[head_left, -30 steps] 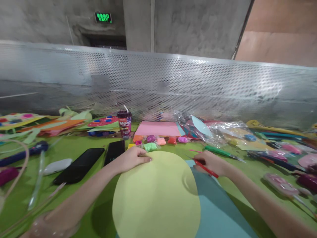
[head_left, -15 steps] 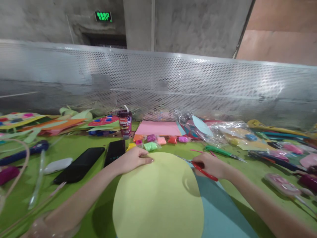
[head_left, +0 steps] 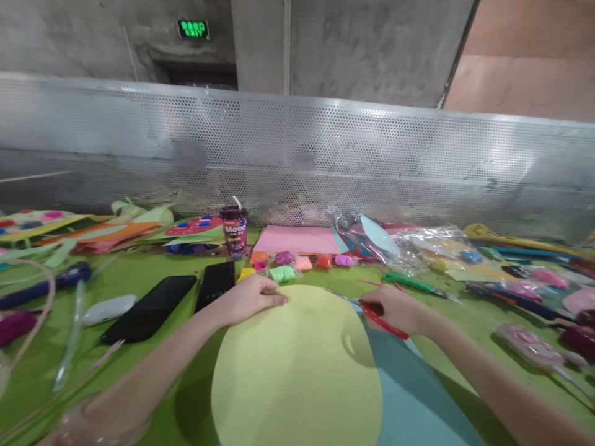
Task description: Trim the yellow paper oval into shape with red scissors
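A large rounded sheet of pale yellow paper (head_left: 297, 365) lies in front of me, over a sheet of blue paper (head_left: 409, 384) that shows at its right. My left hand (head_left: 253, 298) pinches the yellow paper's upper left edge between thumb and fingers. In my right hand (head_left: 395, 308) are the red-handled scissors (head_left: 385, 324), its fingers wrapped round the handles. The scissor blades point left along the yellow paper's upper right edge. Part of the handles is hidden by my fingers.
Two black phones (head_left: 151, 310) (head_left: 215, 284) lie left of the paper. Beyond stand a purple cup (head_left: 235, 232), small coloured clay packets (head_left: 283, 273) and pink paper (head_left: 297, 240). A green-handled cutter (head_left: 411, 282) lies at right. A perforated metal barrier (head_left: 297, 155) runs behind.
The scissor blades show a little further left at the yellow paper's top edge. Both hands have stayed nearly in place.
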Action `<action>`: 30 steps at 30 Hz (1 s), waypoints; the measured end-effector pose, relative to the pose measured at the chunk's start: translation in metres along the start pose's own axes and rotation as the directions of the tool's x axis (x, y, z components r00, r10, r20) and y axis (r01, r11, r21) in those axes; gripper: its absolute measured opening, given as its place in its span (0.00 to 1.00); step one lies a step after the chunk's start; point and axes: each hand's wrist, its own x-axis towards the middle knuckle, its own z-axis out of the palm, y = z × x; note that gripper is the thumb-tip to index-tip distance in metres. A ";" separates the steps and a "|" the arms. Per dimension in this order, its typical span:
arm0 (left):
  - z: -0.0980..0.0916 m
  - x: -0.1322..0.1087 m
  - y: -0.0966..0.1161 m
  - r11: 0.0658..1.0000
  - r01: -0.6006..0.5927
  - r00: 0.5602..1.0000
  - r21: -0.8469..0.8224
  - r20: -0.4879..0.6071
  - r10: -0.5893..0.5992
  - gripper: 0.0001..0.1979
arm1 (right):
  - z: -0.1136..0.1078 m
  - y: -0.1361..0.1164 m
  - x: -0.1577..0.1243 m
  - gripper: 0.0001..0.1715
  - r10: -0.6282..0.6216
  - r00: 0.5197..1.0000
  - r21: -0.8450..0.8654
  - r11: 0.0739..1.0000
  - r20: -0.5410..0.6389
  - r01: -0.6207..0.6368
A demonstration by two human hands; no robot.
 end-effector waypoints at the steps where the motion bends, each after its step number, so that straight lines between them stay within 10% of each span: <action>1: 0.000 0.000 0.000 1.000 0.001 1.000 0.003 0.000 -0.001 0.18 | -0.001 0.000 0.000 0.07 0.003 1.000 -0.014 1.000 0.000 -0.003; 30: 0.002 0.001 0.000 1.000 -0.006 1.000 0.023 0.006 0.006 0.19 | 0.000 -0.003 0.001 0.08 0.030 0.999 -0.150 0.988 -0.014 -0.031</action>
